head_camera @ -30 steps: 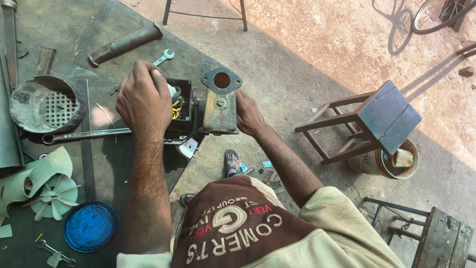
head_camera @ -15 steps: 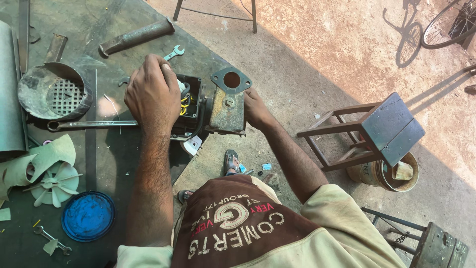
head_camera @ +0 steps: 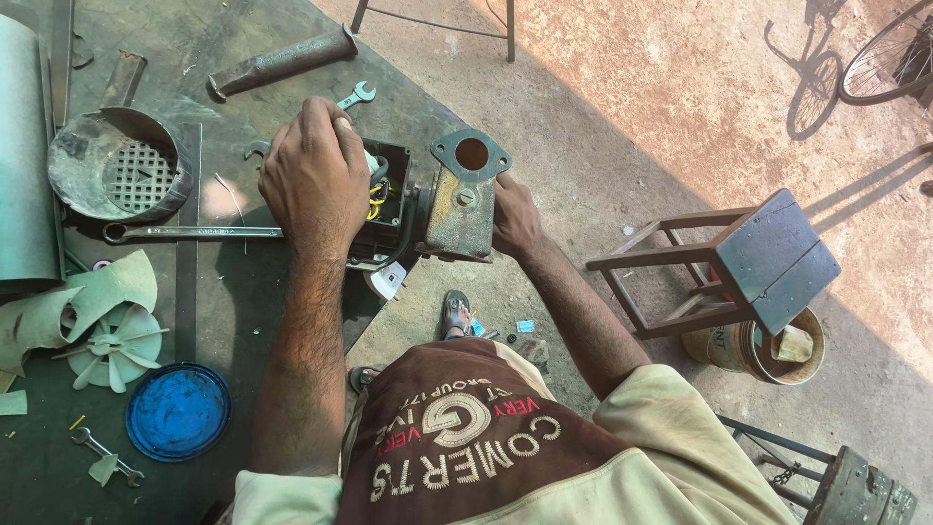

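A rusty pump motor lies at the bench's right edge. Its flanged end housing (head_camera: 465, 199) faces me, with a round hole on top. My right hand (head_camera: 513, 219) grips this housing from the right side. My left hand (head_camera: 311, 180) lies over the open black terminal box (head_camera: 391, 190), with the fingers bent down into it. Yellow and dark wires (head_camera: 374, 206) show beside the fingers. The fingertips and whatever they pinch are hidden.
On the dark bench lie a long spanner (head_camera: 185, 232), a small wrench (head_camera: 356, 95), a thick metal pipe (head_camera: 282, 60), a grilled fan cover (head_camera: 121, 175), a white fan (head_camera: 112, 348) and a blue lid (head_camera: 178, 410). A wooden stool (head_camera: 768, 258) and a bucket (head_camera: 768, 355) stand to the right.
The view has shifted a little. Both hands stay on the motor, the left over the terminal box and the right on the end housing.
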